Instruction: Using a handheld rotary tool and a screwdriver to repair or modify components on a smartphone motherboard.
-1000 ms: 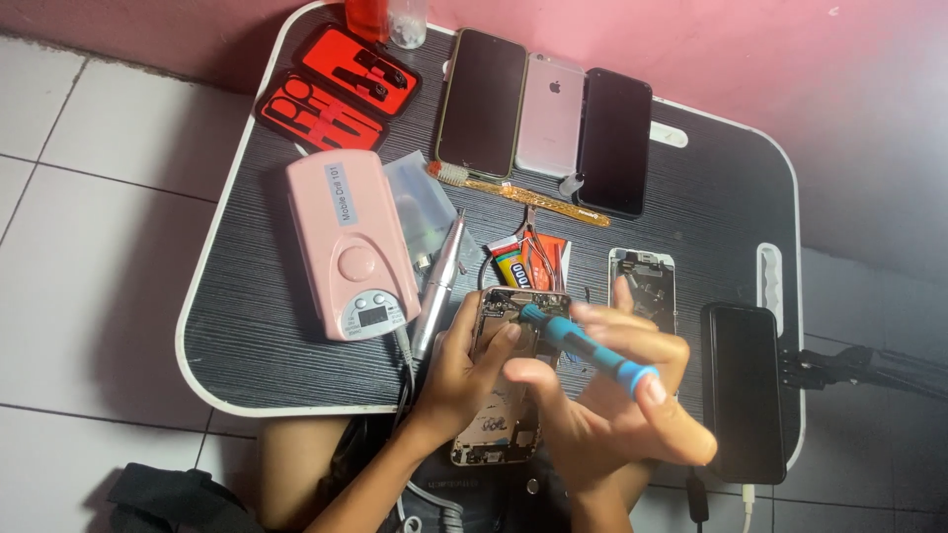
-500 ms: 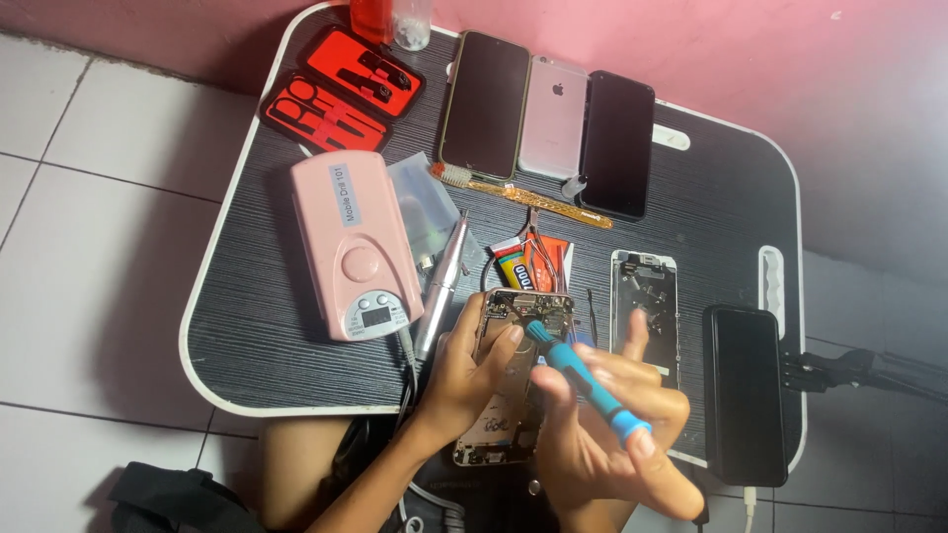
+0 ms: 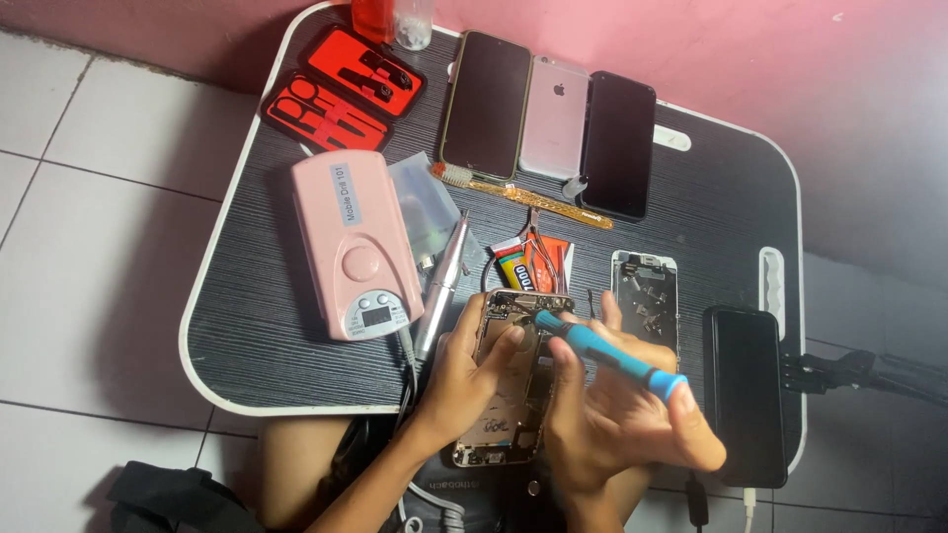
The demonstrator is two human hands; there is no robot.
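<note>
The right hand grips a blue screwdriver, a slim round-barrelled tool held slantwise, its dark tip resting on the upper part of an opened phone. That phone is a bare metal shell with boards and small parts exposed, lying at the near edge of the table, a dark wood-grain top with a white rounded rim. The left hand clasps the phone's left edge, thumb and fingers curled round it.

Just left lies a pink drill box, smooth plastic with rounded corners, and a silver pen-shaped handpiece beside it. A second stripped frame lies to the right of the phone, then a glossy black phone. At the far edge 3 phones lie side by side, with a red tool case open to their left.
</note>
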